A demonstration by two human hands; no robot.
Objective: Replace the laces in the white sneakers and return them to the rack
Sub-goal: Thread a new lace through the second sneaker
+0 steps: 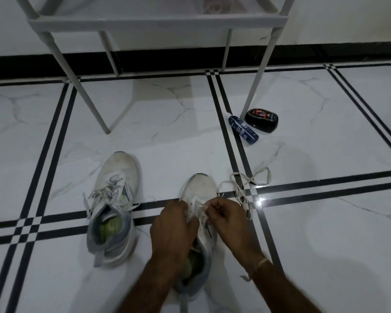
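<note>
White tiled floor (167,143) with dark stripes, one rack (158,21) at the far side. There are two sneakers: the left sneaker (116,177) is laced, and the right sneaker (199,186) sits near, under the hands. The left hand (172,227) grips its side. The right hand (228,215) pinches one lace (246,184), probably light and floppy and best held at its stiff tip. One bottle (243,130) and one black tin (261,120) lie far right.

Both forearms bare, entering from 6 o'clock. Left forearm angles toward 1 o'clock, right toward 11 o'clock, so the hands nearly meet. Left hand (172,224) back up, fingers curled, gripping the sneaker (199,186). Right hand (226,213) fingers bunched, pinching the lace (242,184). Thin thread band (259,265) on right wrist.
</note>
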